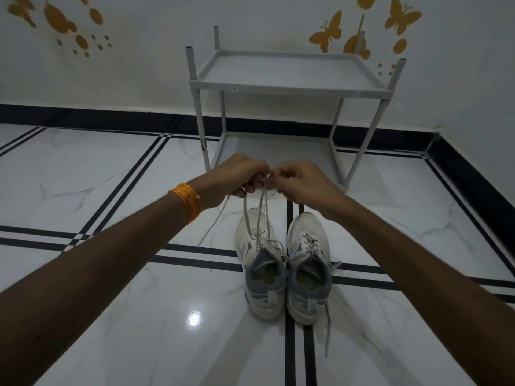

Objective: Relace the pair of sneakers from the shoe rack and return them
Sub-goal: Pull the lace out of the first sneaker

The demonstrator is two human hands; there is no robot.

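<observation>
Together our left hand (pixel 237 176) and right hand (pixel 299 181) meet above the sneakers (pixel 284 268), each grip pinched on the lace (pixel 260 215) of the left shoe (pixel 260 263). Both sneakers stand side by side on the floor (pixel 111 174), toes toward the rack (pixel 289 79). The right shoe (pixel 309 268) trails a loose lace end.

Shoe rack (pixel 289 79) lower shelf partly hidden behind both hands; lace ends concealed inside curled fingers (pixel 252 186); forearms cut off.
</observation>
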